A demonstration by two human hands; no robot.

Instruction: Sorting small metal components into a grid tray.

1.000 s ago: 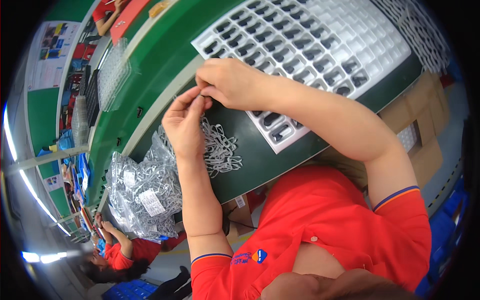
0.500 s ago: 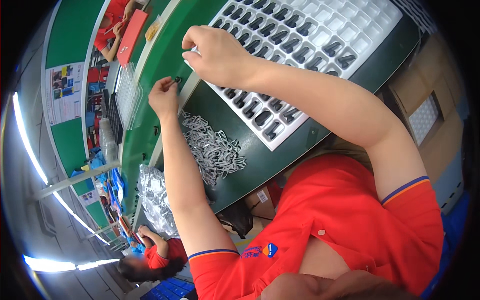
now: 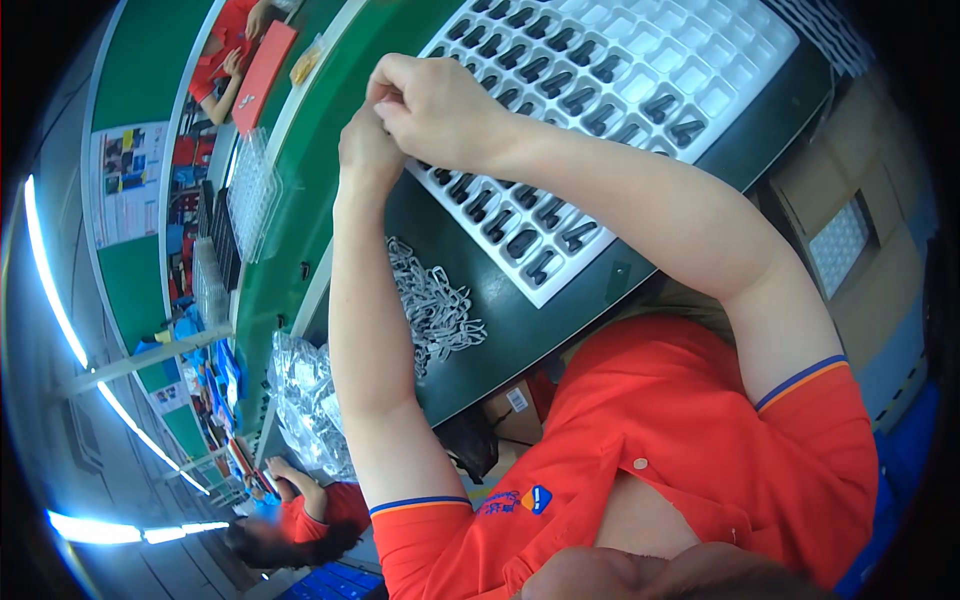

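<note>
My left hand (image 3: 372, 150) and my right hand (image 3: 440, 115) meet above the table's far left edge, fingertips together. Both are closed in a pinch, and whatever lies between the fingers is hidden. Under and beside my right forearm lies a white moulded tray (image 3: 690, 78), many of its pockets filled with small black parts (image 3: 540, 265). Its far right pockets hold nothing. A heap of grey loop-shaped metal clips (image 3: 440, 315) rests on the dark green table, just right of my left forearm.
Left of the table runs a green belt (image 3: 290, 225) with a few small black pieces (image 3: 305, 269). Clear plastic bags (image 3: 305, 400) lie near my left elbow. A cardboard box (image 3: 860, 240) stands at the right. Co-workers' arms (image 3: 235, 85) show beyond the belt.
My left hand, which held a small dark piece over the belt's edge, has moved up and right to meet my right hand. My right hand has stayed nearly in place.
</note>
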